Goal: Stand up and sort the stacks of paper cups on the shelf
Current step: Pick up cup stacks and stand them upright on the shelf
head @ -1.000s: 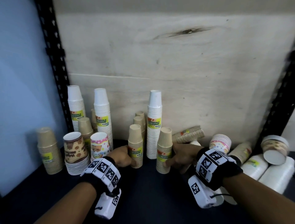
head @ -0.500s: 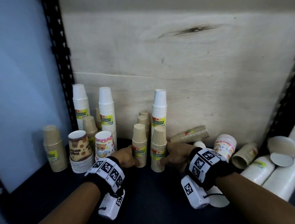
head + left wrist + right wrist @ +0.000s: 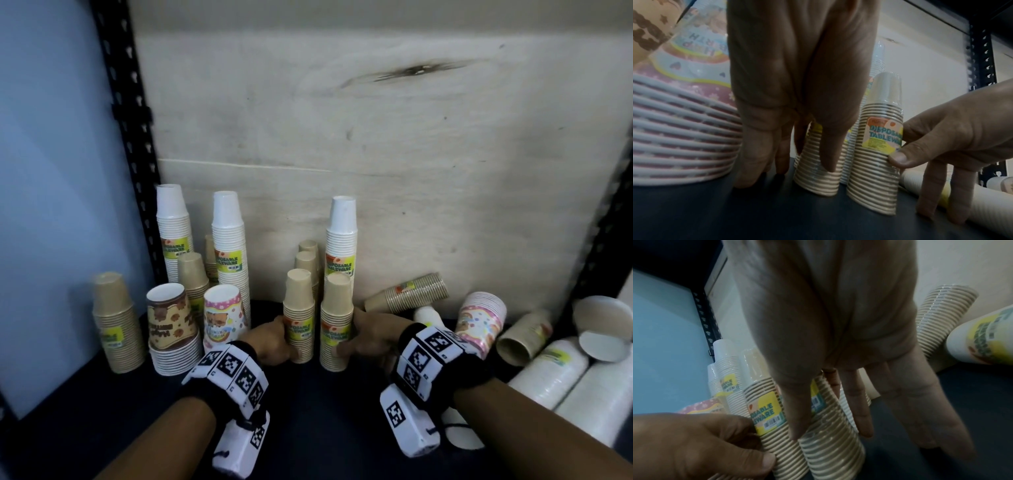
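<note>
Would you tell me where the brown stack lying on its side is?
In the head view, the tipped brown stack lies right of centre against the wooden back panel, behind the right hand.

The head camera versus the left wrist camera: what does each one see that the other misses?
Only the head view shows the whole shelf: three tall white cup stacks at the back, a lone brown stack far left, and toppled white stacks on the right.

Only the left wrist view shows the left hand from beneath, thumb on its brown stack, and the "HAPPY BIRTHDAY" lettering on the pink cups.

Both show the right hand gripping the neighbouring brown stack, upright on the dark shelf.
</note>
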Available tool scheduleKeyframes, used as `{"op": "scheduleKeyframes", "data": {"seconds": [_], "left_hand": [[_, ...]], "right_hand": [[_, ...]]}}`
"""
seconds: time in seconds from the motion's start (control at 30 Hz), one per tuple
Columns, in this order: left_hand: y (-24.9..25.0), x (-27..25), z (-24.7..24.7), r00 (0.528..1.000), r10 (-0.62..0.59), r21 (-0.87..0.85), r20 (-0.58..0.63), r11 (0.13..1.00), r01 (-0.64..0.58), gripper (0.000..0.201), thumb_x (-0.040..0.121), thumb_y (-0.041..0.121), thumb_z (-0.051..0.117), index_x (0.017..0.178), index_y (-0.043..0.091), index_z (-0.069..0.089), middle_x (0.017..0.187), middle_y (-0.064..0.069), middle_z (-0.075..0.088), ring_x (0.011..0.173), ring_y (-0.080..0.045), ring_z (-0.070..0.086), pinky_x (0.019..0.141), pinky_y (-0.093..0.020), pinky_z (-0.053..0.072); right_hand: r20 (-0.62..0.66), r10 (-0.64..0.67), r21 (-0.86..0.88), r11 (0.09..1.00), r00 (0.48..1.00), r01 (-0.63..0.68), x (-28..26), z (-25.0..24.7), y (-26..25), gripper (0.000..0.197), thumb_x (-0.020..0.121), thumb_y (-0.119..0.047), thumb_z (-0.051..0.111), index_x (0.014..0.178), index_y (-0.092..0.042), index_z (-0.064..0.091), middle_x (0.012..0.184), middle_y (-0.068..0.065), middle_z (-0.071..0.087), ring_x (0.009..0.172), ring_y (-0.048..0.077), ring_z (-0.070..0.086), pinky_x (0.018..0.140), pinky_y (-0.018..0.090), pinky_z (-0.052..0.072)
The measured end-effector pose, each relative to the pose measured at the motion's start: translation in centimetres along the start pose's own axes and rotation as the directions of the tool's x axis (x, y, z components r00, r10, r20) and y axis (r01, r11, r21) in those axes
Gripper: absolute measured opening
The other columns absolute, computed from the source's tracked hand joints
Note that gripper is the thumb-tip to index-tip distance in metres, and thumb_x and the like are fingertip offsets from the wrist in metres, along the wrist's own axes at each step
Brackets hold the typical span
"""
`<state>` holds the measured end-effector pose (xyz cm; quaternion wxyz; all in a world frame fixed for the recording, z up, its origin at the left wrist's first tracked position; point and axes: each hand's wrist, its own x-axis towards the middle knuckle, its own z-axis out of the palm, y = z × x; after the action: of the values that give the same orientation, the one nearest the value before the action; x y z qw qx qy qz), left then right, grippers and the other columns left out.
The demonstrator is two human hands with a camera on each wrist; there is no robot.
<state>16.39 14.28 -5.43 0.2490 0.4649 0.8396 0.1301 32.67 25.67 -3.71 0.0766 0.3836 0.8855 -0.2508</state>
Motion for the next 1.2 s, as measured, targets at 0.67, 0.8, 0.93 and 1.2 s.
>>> {"op": "scheduleKeyframes", "data": {"seconds": [0.67,0.8,0.93,1.2], "left_hand": [[6.3,-4.0,-1.0,0.991,-0.016,-0.048,0.136,0.999,0.023,0.038,0.09,0.041,0.063,0.103,0.006,0.066,0.088,-0.006,0.067,0.076,-0.019,0.062,0.077,-0.03,0.056],[9.7,-3.8,-0.1,0.986,0.09,-0.046,0.141,0.995,-0.084,0.047,0.087,0.047,0.064,0.1,0.002,0.068,0.094,-0.011,0.074,0.083,-0.026,0.071,0.081,-0.035,0.056],[12.8,-2.6,0.8,0.98,0.165,-0.047,0.107,0.986,-0.161,0.043,0.09,0.042,0.063,0.106,0.003,0.068,0.104,-0.013,0.072,0.081,-0.021,0.068,0.079,-0.033,0.058],[16.9,2.5,2.0,0.973,0.224,0.215,-0.053,0.954,-0.208,0.045,0.087,0.038,0.066,0.116,0.005,0.061,0.113,-0.012,0.066,0.098,-0.026,0.067,0.086,-0.033,0.057]], "right_hand": [[-0.102,0.064,0.18,0.983,0.993,-0.045,-5.7,-5.0,5.9,0.033,0.089,-0.042,0.066,0.095,-0.01,0.07,0.082,0.0,0.064,0.073,0.014,0.06,0.062,0.025,0.046],[-0.184,0.096,0.093,0.992,0.978,-0.08,-6.6,-6.7,8.1,0.036,0.087,-0.044,0.068,0.097,-0.009,0.071,0.082,0.002,0.067,0.068,0.014,0.058,0.059,0.025,0.047],[-0.274,0.08,-0.049,0.994,0.958,-0.097,-7.8,-8.4,10.0,0.022,0.089,-0.042,0.066,0.096,-0.021,0.066,0.09,-0.005,0.065,0.078,0.012,0.06,0.07,0.025,0.048],[-0.252,0.143,-0.32,0.921,0.957,-0.222,-7.2,-10.6,14.3,0.042,0.089,-0.034,0.067,0.128,-0.025,0.057,0.134,0.0,0.053,0.12,0.018,0.052,0.091,0.023,0.037]]}}
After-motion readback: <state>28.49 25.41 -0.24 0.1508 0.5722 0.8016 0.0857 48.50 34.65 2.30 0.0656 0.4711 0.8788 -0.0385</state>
